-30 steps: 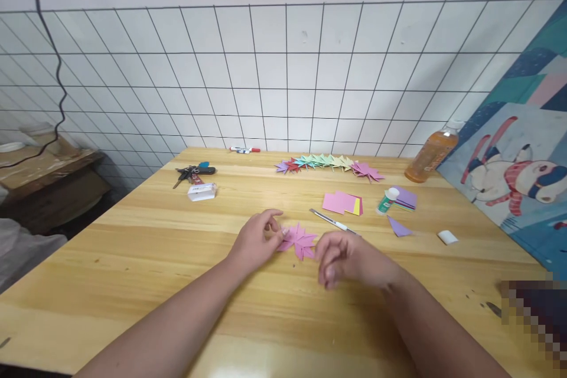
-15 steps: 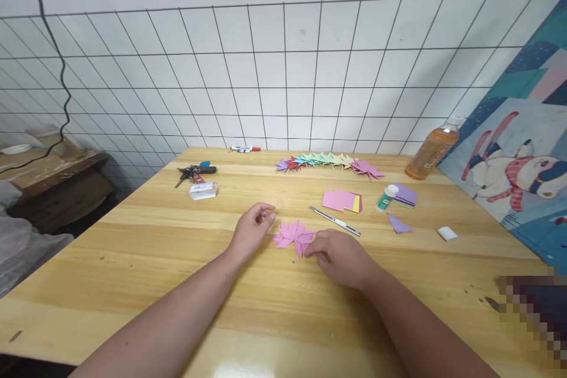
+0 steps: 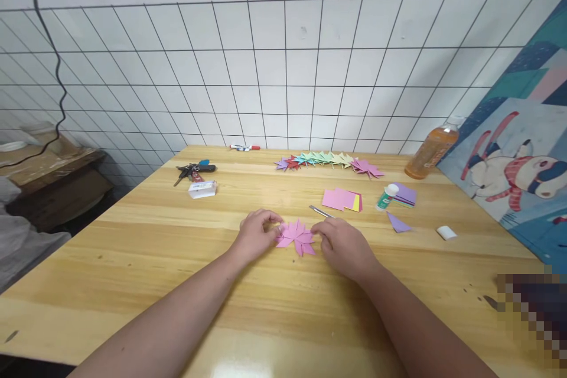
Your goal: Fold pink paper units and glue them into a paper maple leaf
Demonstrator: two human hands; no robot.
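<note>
Left hand, loosely curled, is resting at the left edge of a pink folded-paper star, and my right hand is resting at its right edge with the fingers bent — from this angle I cannot tell whether either one is pinching the paper or only touching it. The star is lying on the tabletop between my two hands, its points fanning out and a gap showing on the side facing me. That gap is worrying me most: if I end up drawing the two sides apart unevenly, the folded pieces could be slipping out of one another, since I am not seeing what is binding them. Pressing too hard could be just as bad, bending the thin points or creasing them in the wrong place. A cutter knife is lying just beyond my right hand, partly hidden by it — a careless reach forward could be nudging it, and whether its blade is showing I cannot make out. Farther back, loose paper sheets are lying overlapped, and a brushing wrist could be scattering them.
</note>
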